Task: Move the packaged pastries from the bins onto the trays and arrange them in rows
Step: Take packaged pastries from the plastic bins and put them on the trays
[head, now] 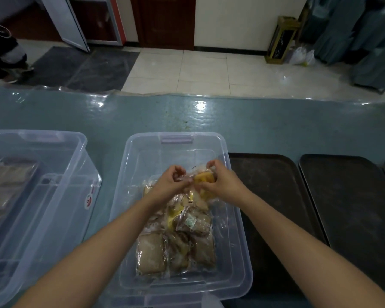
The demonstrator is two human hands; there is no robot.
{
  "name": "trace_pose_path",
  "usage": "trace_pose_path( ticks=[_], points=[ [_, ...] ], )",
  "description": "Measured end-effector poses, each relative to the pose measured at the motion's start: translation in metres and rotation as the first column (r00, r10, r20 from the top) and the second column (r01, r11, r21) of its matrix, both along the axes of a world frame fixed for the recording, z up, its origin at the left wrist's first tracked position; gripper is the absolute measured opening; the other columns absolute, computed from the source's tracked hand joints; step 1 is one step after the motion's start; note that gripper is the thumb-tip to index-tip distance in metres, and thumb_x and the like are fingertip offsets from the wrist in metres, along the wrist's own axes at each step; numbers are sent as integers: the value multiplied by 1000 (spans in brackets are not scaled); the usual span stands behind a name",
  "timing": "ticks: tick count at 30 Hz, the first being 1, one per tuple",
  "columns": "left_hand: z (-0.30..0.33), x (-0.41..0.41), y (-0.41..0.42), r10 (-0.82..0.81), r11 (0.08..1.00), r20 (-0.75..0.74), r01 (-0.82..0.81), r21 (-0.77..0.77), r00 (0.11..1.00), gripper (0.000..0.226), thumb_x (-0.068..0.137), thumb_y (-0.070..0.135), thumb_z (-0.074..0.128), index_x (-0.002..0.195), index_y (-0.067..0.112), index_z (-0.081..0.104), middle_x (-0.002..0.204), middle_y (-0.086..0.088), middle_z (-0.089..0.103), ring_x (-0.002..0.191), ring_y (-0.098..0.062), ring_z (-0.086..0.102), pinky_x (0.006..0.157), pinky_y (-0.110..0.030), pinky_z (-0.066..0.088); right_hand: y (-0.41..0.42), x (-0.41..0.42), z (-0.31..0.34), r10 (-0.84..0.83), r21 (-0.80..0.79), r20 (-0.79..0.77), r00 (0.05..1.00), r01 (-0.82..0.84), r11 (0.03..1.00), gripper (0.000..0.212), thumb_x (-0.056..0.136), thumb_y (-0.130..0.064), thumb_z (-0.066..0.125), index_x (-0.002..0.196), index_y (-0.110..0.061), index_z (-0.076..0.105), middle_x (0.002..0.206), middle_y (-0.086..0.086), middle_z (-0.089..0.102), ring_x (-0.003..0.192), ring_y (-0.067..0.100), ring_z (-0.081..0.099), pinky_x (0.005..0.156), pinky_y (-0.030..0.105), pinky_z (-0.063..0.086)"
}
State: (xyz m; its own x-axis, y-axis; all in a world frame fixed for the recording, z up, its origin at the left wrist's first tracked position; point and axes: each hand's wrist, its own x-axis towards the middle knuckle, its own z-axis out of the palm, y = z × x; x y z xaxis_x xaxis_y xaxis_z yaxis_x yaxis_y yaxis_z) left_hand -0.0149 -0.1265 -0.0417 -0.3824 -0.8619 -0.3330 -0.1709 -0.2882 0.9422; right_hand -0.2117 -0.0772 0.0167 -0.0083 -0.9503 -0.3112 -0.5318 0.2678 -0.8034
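**Two hands lifting a pastry packet from a bin**

At frame centre, the left hand [172, 182] and right hand [220, 181] together pinch one yellow pastry packet [206, 177] above the clear bin [238, 236] of packets [176, 236]. Dark trays [342, 207] lie right.

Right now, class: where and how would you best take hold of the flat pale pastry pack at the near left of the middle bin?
Probably pinch the pale pack by its clear sealed rim on the left edge, coming straight down from above. It lies flat, other packs crowd its right, and the bin walls block any sideways approach.
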Motion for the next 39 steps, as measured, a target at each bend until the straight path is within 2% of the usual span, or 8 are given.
trace_pose_path(
  ticks=[6, 14, 17, 23, 26, 31, 36, 39],
  points=[
    [-8, 13, -75, -15, 907, 601, 264, -328, 799, 23, 95, 22, 67, 116, 16, 60, 110, 0, 66, 99, -16, 63, 85, -30, 51, -40, -28, 38, -8, -314, -212, 977, -61, 947, 57, 88, -22, 75, 134, -25, 40, 118, 1, 56, 100, 16, 60, 84, 33, 55],
    [-95, -51, -61, -324, 775, 838, 631, -31, 440, 70, 86, 53, 69, 145, 23, 45, 147, -6, 47, 127, -27, 51, 104, -42, 46, -49, -40, 9, -2, -612, -455, 891, -310, 728, 47, 93, -24, 71, 130, -18, 44, 113, 6, 60, 88, 16, 59, 75, 36, 57],
    [-115, -82, -49, -298, 854, 821, 520, 1, 487, 67, 94, 63, 49, 142, 15, 48, 146, -10, 46, 129, -29, 48, 109, -44, 42, -47, -50, -2, -62, -696, -484, 873, -341, 633, 48, 89, -14, 74, 126, -17, 44, 111, 8, 62, 89, 20, 61, 75, 30, 54],
    [-126, -115, -45, -330, 927, 740, 348, 138, 587, 86, 92, 74, 13, 127, 14, 63, 132, -16, 61, 117, -32, 58, 101, -45, 45, -39, -67, -14, -76, -683, -501, 862, -339, 647, 49, 89, -15, 74, 127, -17, 43, 119, 9, 61, 100, 25, 62, 84, 37, 57],
    [-123, -117, -54, -349, 933, 663, 310, 182, 663, 66, 98, 64, 27, 118, 14, 65, 118, -9, 66, 107, -25, 61, 91, -38, 49, -36, -75, -18, -90, -684, -488, 868, -317, 657, 49, 89, -16, 74, 129, -17, 45, 121, 9, 61, 103, 24, 62, 87, 35, 56],
    [-132, -120, -58, -413, 898, 700, 388, 208, 583, 22, 94, 23, 62, 112, 10, 64, 105, -7, 65, 96, -20, 64, 82, -33, 59, -34, -81, -21, -102, -703, -446, 889, -278, 654, 45, 92, -18, 74, 129, -15, 49, 119, 5, 61, 101, 19, 61, 86, 30, 55],
    [-116, -118, -73, -206, 924, 847, 382, 4, 490, 39, 90, 25, 67, 124, 10, 55, 124, -13, 56, 111, -30, 58, 92, -38, 53, -35, -84, -20, -110, -727, -405, 908, -247, 640, 43, 92, -17, 73, 129, -14, 49, 118, 5, 61, 101, 18, 61, 86, 28, 53],
    [-91, -106, -102, -207, 906, 849, 423, -22, 487, 49, 95, 27, 62, 133, 3, 42, 126, -18, 53, 113, -35, 57, 80, -34, 46, -38, -85, -19, -112, -727, -389, 914, -230, 647, 44, 93, -19, 73, 130, -14, 49, 119, 6, 60, 102, 18, 61, 86, 32, 55]
  ],
)
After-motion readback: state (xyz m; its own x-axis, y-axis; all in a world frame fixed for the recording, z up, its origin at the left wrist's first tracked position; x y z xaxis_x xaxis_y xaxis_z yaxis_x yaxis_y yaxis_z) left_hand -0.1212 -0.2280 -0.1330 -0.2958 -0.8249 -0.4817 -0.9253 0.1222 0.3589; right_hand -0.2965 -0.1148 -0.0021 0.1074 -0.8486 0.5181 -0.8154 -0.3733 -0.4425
